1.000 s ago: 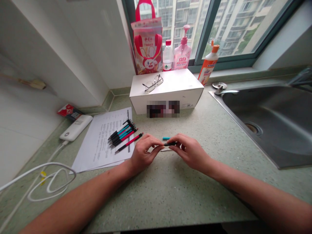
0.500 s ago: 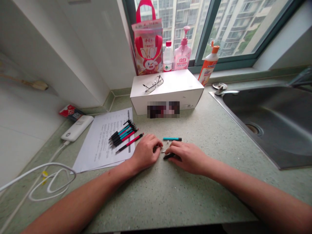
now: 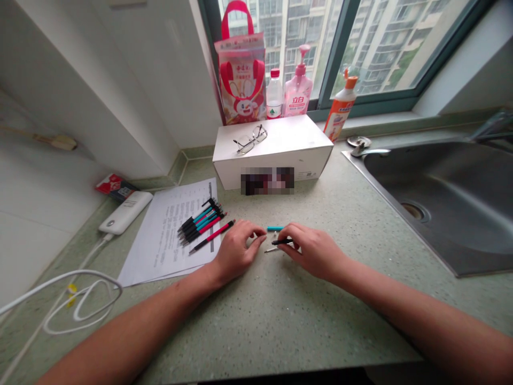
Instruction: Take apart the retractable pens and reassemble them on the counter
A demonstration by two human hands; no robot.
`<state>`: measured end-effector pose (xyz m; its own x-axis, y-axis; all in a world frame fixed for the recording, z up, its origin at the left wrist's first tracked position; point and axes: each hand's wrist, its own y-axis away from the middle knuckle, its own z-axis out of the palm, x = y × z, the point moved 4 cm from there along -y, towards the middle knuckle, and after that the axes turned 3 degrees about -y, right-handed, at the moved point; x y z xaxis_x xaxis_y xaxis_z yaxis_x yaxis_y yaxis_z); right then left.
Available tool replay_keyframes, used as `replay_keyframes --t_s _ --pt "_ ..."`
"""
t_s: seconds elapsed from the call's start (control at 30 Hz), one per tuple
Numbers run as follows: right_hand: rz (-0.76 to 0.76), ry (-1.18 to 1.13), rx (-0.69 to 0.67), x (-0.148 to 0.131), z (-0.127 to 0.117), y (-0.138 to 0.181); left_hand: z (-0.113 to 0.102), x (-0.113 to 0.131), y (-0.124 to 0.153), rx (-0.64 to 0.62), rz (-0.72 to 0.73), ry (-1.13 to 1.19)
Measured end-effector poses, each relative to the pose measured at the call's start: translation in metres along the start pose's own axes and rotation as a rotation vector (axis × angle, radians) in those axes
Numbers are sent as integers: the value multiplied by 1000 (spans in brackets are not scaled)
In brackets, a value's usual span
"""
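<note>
My right hand (image 3: 310, 247) pinches a black pen part (image 3: 282, 242) between thumb and fingers, just above the counter. Below it lies a thin pen refill (image 3: 271, 249), its right end hidden by that hand. A turquoise pen barrel (image 3: 274, 229) rests behind the fingers, partly covered. Near the barrel is a tiny white piece (image 3: 275, 235). To the left, my left hand (image 3: 239, 247) rests on the counter with thumb and fingertips brought together; anything between them is too small to make out. Several pens (image 3: 202, 222) in black, turquoise and red lie beside it on printed sheets (image 3: 150, 251).
Glasses (image 3: 251, 140) sit on a white box (image 3: 272, 155) at the back. Bottles and a red-handled bag (image 3: 242, 80) stand behind it by the window. A metal sink (image 3: 449, 203) is at right. A white power bank (image 3: 126, 213) and cable (image 3: 86, 272) lie left.
My right hand has lifted the black pen part slightly and turned it, moving over the turquoise barrel's right end. More of the refill shows. My left hand's fingertips have shifted slightly.
</note>
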<state>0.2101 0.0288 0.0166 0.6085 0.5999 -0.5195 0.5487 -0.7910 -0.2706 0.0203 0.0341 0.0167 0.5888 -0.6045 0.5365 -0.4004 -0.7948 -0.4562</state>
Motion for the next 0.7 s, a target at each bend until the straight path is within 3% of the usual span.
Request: replay_keyframes --t_s 0.2,0.4,0.7 --pt "-26 -33 96 -1 -6 0 0 6 2 -18 0 223" --pt "-37 -36 113 -4 -8 0 2 3 4 -11 -53 279" --pt "-46 -38 115 -7 -8 1 1 4 5 22 -12 306"
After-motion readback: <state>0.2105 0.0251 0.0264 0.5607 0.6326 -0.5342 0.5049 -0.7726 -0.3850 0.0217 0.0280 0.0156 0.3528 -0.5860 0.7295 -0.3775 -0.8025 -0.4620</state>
